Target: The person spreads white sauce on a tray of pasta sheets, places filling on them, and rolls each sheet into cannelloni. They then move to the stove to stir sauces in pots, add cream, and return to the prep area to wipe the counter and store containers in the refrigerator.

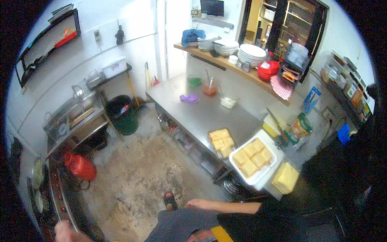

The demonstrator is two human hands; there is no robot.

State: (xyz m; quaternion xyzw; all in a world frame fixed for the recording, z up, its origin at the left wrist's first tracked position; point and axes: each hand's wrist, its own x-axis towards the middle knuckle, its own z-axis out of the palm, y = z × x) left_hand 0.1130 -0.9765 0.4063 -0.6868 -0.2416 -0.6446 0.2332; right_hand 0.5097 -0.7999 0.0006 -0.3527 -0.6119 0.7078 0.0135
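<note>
At the lower left my left hand (66, 232) is beside the stove front (60, 201). It is blurred and partly cut off, so its fingers do not show clearly. In front of my dark apron (181, 224), my right hand (200, 204) hangs with its fingers loosely stretched and nothing visible in it. To its right, on the steel table (193, 125), a white tray (254, 183) holds several golden square food pieces (252, 158). Next to it, a smaller dish contains similar pieces (221, 141). A yellow block-shaped package (285, 178) lies at the table's near end.
A knife (274, 116), bowls with red sauce (209, 90) and white food (228, 102), and a purple cloth (189, 98) are on the table. Plates line the shelf (225, 64) above. A red gas cylinder (80, 166) and a dark bin (125, 126) stand on the stained floor (133, 177).
</note>
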